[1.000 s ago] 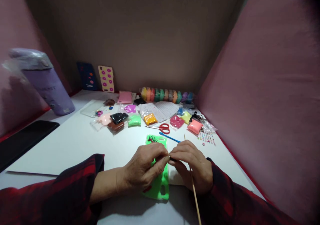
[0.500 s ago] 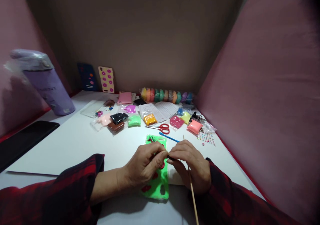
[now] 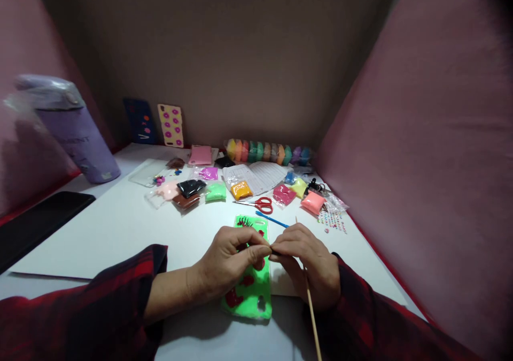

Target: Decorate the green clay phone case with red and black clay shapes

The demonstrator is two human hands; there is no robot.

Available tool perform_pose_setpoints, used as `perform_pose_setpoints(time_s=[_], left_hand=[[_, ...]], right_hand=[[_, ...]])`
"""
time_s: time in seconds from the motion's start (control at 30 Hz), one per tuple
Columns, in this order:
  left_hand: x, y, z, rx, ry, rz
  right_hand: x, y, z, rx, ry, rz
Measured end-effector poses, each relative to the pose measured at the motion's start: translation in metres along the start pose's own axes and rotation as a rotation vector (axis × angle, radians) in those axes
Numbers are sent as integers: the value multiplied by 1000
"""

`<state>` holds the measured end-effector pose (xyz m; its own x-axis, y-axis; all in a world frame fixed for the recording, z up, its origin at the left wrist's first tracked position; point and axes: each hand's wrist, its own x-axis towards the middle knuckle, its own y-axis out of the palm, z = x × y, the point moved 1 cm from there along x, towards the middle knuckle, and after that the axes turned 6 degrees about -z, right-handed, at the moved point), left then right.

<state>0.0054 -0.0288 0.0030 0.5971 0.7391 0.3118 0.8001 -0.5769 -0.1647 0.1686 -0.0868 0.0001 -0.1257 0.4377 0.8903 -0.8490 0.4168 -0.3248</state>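
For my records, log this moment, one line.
right hand: holds stick | left hand: fingers pinched beside right | green case: below left

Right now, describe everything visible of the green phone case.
The green phone case has a claylike surface, a pale rim, red shapes along it and dark strokes at its far end. An opening shows at each end. It lies lengthwise over the near edge of the white board, partly hidden by the left hand; contact is unclear.

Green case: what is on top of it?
Red pieces and, near its far end, dark strokes. The left hand hides part of the green case, so anything there cannot be seen.
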Motion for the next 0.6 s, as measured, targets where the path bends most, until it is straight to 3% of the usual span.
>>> perform_pose_setpoints(time_s=[0.37, 0.47, 0.6], left_hand=[[-2, 1, -5, 252, 306, 43], [-3, 0, -5, 275, 295, 42], [-3, 0, -5, 242, 197, -68]], right_hand=[[-1, 1, 4, -10, 32, 10], [0, 1, 6, -43, 33, 7], [5, -2, 9, -71, 58, -9]])
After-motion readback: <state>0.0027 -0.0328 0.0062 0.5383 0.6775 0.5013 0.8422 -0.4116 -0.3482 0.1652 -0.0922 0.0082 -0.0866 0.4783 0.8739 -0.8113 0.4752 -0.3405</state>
